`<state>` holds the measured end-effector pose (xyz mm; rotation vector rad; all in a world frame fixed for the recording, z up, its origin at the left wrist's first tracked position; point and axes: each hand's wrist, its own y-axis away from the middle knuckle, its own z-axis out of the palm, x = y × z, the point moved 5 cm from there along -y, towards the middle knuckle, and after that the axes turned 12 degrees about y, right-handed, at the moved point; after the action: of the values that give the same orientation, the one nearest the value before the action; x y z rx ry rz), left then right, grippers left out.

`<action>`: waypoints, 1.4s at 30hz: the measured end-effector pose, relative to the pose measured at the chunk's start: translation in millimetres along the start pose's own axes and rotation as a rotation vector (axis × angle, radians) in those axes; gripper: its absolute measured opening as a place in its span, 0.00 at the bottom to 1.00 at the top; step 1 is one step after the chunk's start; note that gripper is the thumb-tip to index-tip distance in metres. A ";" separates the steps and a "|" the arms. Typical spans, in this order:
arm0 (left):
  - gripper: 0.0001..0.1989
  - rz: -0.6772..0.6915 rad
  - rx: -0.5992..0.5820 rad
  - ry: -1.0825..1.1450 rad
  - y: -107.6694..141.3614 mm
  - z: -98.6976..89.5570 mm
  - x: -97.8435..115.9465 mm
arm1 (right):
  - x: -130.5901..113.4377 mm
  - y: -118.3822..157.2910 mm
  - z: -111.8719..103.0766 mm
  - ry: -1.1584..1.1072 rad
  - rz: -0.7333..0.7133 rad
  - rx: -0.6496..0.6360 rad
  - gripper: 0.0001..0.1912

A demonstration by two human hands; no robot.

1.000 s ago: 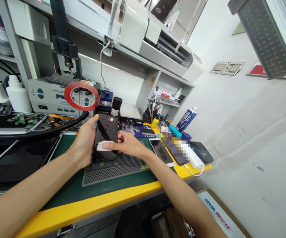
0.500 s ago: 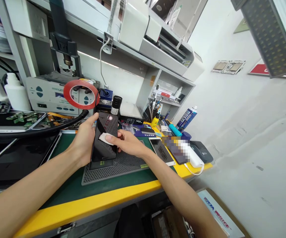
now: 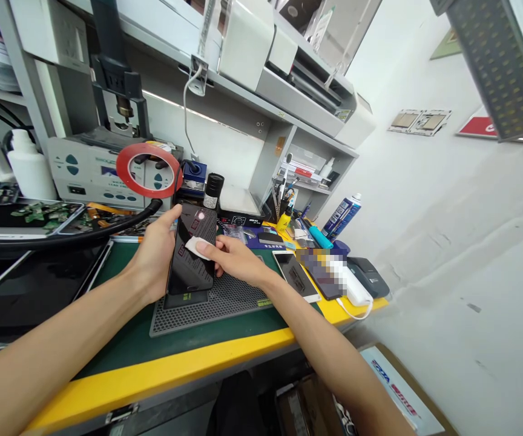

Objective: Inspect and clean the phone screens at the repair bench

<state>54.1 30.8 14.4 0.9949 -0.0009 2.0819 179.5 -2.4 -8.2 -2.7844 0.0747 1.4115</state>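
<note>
A dark smartphone (image 3: 191, 272) is held tilted up over the bench, its glossy face toward me. My left hand (image 3: 157, 254) is closed around its left side, the thumb along the upper edge. A small folded white wipe (image 3: 194, 247) lies against the phone's face. Pinching that wipe is my right hand (image 3: 225, 254), the thumb on top and the other fingers partly hidden at the phone's right edge. Beneath the phone is a grey perforated mat (image 3: 229, 306) on the green bench surface (image 3: 129, 339).
A white tablet (image 3: 295, 275) lies right of the mat, near a white power bank (image 3: 356, 289). Large dark screens (image 3: 52, 284) rest at left. Behind stand a grey machine (image 3: 89, 169), a red tape roll (image 3: 128, 172) and a black hose (image 3: 107, 233). A spray can (image 3: 343, 218) stands at right.
The right hand and the wipe have shifted slightly up and to the right across the phone's face. The left hand keeps hold of the phone in nearly the same place.
</note>
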 end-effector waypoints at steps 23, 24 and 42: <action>0.31 0.020 -0.007 -0.028 -0.7 0.4 -0.3 | 1.6 -0.5 3.7 0.002 -0.030 -0.024 0.31; 0.31 0.016 -0.015 -0.031 -0.3 1.0 -0.2 | 1.1 -0.3 4.0 0.002 -0.035 -0.026 0.30; 0.27 0.046 -0.050 -0.025 -3.6 -3.5 -0.3 | -4.7 2.9 4.0 0.024 -0.035 -0.018 0.30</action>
<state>54.3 34.1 10.7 0.9990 -0.0887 2.1013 173.3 -5.1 -6.8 -2.8032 0.0129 1.3782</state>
